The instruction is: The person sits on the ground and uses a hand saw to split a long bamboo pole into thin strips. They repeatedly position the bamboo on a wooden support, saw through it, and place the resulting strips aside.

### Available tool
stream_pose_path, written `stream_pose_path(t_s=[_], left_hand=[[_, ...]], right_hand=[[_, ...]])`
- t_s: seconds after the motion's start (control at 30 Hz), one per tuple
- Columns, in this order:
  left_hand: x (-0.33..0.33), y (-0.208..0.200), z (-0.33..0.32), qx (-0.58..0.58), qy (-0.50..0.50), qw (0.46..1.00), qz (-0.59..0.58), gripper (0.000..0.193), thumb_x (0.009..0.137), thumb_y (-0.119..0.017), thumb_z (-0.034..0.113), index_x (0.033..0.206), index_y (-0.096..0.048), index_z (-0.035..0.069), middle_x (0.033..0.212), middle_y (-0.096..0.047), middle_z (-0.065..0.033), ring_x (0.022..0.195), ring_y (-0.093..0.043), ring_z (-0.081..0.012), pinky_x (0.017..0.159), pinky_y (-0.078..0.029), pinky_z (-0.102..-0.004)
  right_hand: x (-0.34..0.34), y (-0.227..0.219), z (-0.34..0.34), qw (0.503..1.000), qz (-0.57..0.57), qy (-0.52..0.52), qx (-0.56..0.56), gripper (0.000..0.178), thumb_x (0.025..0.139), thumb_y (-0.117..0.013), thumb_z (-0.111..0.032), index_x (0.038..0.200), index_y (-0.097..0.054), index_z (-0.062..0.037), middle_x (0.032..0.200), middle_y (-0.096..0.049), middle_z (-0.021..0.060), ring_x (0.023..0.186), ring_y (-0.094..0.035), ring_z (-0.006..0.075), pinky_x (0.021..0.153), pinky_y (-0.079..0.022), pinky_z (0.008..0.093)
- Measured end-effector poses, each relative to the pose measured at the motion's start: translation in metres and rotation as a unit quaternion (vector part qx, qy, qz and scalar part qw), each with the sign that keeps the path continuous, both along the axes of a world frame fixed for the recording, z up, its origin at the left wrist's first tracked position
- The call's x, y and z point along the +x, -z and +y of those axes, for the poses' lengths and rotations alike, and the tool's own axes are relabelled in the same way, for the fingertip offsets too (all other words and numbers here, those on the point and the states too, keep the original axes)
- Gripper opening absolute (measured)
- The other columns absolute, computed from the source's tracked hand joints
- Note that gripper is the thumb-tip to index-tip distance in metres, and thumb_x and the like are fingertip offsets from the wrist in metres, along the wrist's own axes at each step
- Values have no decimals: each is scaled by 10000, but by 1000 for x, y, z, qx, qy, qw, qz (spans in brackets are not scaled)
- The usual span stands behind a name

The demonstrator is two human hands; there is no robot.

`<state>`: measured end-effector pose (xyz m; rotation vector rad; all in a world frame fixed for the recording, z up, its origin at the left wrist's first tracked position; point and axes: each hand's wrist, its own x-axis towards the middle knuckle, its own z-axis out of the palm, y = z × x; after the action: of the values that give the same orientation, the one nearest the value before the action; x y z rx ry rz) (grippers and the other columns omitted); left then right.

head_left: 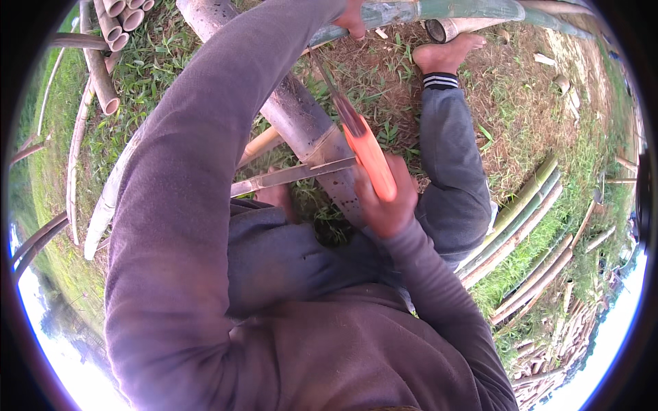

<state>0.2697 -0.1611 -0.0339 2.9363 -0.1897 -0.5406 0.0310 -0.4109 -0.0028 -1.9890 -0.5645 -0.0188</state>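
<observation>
My right hand (389, 198) is closed around the orange handle of a hand saw (370, 159). The saw's narrow blade points away and slightly left, its far end meeting the underside of a long green bamboo pole (439, 9). At the top edge, my left hand (352, 19) is on that pole, thumb over its near side; the other fingers are mostly hidden. Below the saw, a thick brownish bamboo trunk (301, 118) runs diagonally. Across it lies a flat narrow strip (295, 175), whose kind I cannot tell, one end close to my right hand.
Cut bamboo tubes (122, 20) are stacked at the far left. My bare right foot (449, 53) rests beside a pale bamboo piece (462, 27). Long split bamboo lengths (517, 219) lie at the right on grass, with a heap of offcuts (558, 342) farther down.
</observation>
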Motion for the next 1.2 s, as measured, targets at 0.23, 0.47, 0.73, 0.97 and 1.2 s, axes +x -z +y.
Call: stream_pose_path(t_s=[0.23,0.47,0.73,0.97,1.2], left_hand=[[4,9,0,35,-30,999,5,1016,601,-968,541,1410,-576,68,1251,-722,-255,1190,-705,-424,983,-561,-529],[-4,-6,3,-46,-26,999,-9,1036,789,-859,568,1620,-404,148,1349,-682,-254,1274,-667,-401,1100,-518,-519],[-139,-75,88,-157,24,960,-230,248,968,-730,273,1138,-789,102,1106,-781,-140,1012,-761,-325,923,-603,-439],[-374,-13,127,-298,-417,804,-300,201,984,-760,174,1107,-777,16,940,-798,-78,803,-741,-136,747,-583,-296],[-468,78,121,-456,-712,369,-386,696,874,-893,379,1346,-544,5,990,-698,-91,756,-642,-145,628,-523,-289]], right_hand=[[26,47,22,995,89,28,33,316,920,-828,-240,1058,-676,1,831,-730,223,774,-751,435,683,-601,483],[-12,78,-99,987,142,75,-1,222,878,-845,-164,1008,-743,-16,783,-687,122,735,-718,277,749,-586,391],[20,144,-101,962,225,90,-127,351,883,-770,-313,1083,-798,-26,1003,-765,220,939,-752,354,864,-571,442],[19,109,-78,982,134,74,-111,316,914,-787,-210,1157,-748,-10,1144,-713,177,1050,-697,312,954,-547,429],[127,36,56,934,-249,-216,-136,688,832,-866,-191,1440,-585,-34,1438,-589,195,1353,-552,382,1166,-424,511]])
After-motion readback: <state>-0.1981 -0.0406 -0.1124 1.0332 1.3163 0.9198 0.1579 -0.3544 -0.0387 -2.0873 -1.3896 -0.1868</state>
